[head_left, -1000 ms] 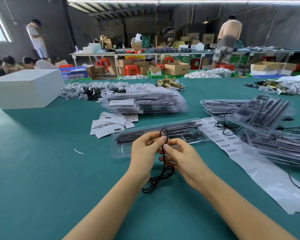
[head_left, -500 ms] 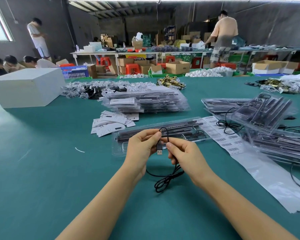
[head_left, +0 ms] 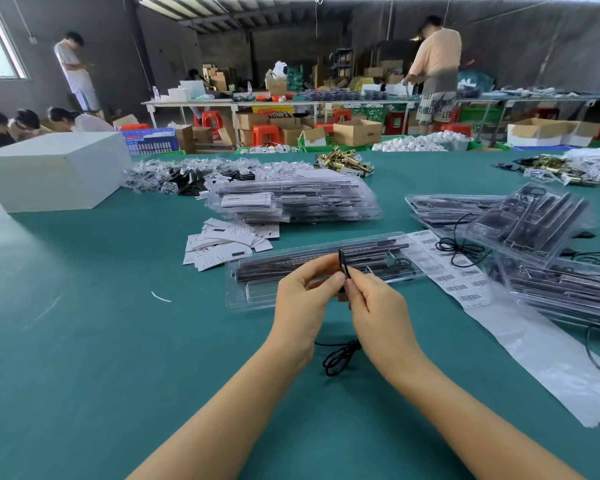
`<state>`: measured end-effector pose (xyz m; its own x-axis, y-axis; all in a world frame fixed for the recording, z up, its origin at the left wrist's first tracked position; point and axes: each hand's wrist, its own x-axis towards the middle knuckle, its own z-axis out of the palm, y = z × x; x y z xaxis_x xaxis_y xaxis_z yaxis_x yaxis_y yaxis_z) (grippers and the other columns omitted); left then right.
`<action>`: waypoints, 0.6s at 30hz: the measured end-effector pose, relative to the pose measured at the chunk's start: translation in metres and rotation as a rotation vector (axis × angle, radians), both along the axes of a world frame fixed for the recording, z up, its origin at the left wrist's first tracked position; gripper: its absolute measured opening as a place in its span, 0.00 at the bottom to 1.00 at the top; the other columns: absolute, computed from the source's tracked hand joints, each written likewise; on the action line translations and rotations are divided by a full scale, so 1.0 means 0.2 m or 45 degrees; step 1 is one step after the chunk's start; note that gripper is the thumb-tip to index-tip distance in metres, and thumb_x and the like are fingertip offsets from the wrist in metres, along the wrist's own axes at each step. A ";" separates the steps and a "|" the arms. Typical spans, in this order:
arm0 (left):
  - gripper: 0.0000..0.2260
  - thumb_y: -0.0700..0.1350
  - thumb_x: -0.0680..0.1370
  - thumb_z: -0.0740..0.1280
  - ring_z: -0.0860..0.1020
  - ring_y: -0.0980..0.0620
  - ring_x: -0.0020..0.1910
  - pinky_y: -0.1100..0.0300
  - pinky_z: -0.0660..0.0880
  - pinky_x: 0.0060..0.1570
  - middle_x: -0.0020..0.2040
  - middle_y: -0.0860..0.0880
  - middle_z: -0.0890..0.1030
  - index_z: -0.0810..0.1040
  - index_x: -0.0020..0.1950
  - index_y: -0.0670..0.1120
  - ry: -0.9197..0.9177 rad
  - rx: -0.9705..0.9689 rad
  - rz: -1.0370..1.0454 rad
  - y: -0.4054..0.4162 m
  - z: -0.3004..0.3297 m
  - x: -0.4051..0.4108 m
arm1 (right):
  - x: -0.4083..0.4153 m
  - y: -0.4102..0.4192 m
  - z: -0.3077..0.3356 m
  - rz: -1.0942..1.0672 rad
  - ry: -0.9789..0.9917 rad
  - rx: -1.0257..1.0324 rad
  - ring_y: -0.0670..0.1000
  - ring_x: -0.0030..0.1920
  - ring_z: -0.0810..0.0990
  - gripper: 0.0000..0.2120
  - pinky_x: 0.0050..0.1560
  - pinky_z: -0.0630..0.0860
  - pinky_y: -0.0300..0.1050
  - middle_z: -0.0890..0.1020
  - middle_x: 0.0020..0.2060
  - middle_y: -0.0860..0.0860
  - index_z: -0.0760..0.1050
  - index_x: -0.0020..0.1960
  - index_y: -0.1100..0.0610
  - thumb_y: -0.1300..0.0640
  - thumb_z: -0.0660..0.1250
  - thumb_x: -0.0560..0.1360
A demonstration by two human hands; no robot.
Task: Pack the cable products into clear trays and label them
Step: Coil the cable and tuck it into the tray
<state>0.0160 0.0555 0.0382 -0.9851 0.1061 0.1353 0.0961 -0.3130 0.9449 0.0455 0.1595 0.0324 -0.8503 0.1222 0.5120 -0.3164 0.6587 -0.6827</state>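
**Both hands pinch a thin black cable above the green table**

The left hand and the right hand meet fingertip to fingertip just above the table. Between them they pinch a thin black cable: a short loop of it stands up above the fingertips, and the rest hangs down between the wrists, ending in a loose coil that lies on the green surface below the hands. The fingers of both hands are curled round the cord.

Just beyond the fingertips lies an open clear tray with dark rod-like parts in its far compartment; its near compartment looks bare, though the hands hide part of it. To the right of the right hand runs a strip of barcode labels on a long backing sheet, with another black cable bundle lying on its far end. Farther right sit piles of filled clear trays. Beyond the left hand, a scatter of white paper cards lies near a taller stack of packed trays. Well off to the left stands a white box.
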 end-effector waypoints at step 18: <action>0.04 0.38 0.76 0.68 0.81 0.53 0.37 0.65 0.78 0.37 0.40 0.47 0.84 0.81 0.49 0.40 -0.298 0.214 -0.210 -0.01 -0.02 -0.02 | 0.03 -0.06 -0.02 -0.326 -0.115 0.845 0.60 0.42 0.78 0.31 0.37 0.72 0.50 0.77 0.47 0.60 0.64 0.70 0.71 0.70 0.66 0.68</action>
